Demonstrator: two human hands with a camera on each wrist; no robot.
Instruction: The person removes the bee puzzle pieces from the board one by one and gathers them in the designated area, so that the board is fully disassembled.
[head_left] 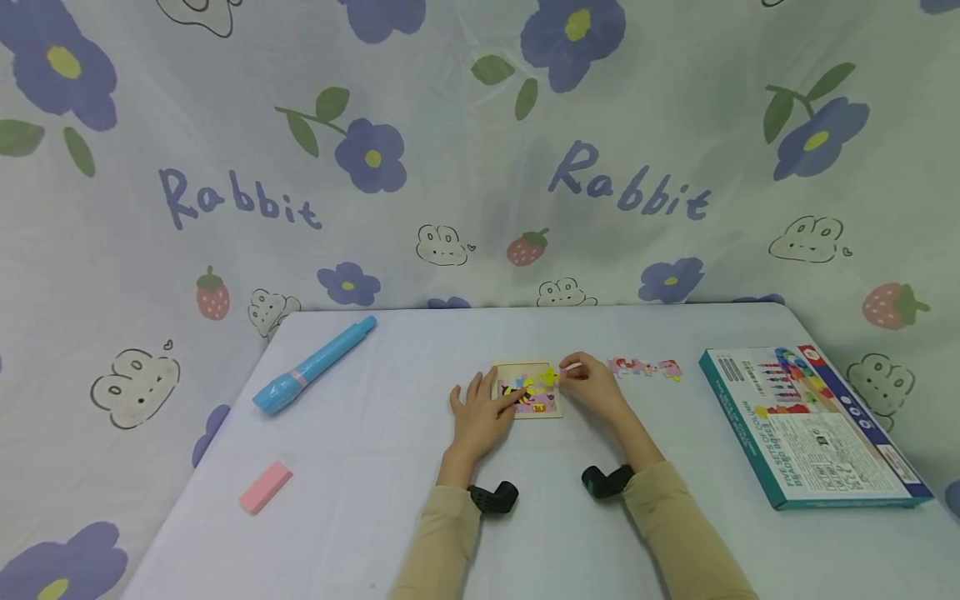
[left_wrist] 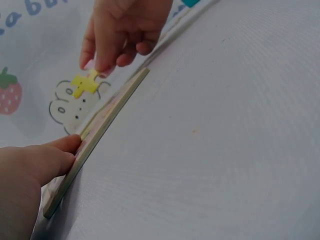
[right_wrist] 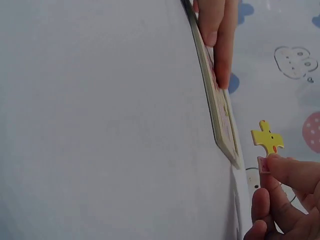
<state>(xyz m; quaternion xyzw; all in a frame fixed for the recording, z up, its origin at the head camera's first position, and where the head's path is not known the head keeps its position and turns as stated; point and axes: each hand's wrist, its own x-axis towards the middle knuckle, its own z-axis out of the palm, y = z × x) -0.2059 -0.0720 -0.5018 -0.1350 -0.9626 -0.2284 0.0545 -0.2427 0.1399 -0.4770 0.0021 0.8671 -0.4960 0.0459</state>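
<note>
A small square wooden jigsaw puzzle board (head_left: 542,413) lies on the table, with a bee picture partly filled in. My left hand (head_left: 480,417) rests on its left side, fingers spread and fairly straight, one reaching across the picture. Just above the board's upper right corner, my right hand (head_left: 592,385) pinches a yellow and pink puzzle piece (right_wrist: 267,138) between thumb and fingertips. From the left wrist view, that piece hangs clear of the board, its yellow part pointing away from the fingers. The left hand covers part of the picture.
Several loose pink puzzle pieces (head_left: 643,367) lie right of the right hand. Farther right is a flat teal and white box (head_left: 817,433). A blue torch-shaped object (head_left: 315,365) lies at left, with a pink block (head_left: 266,487) nearer the front.
</note>
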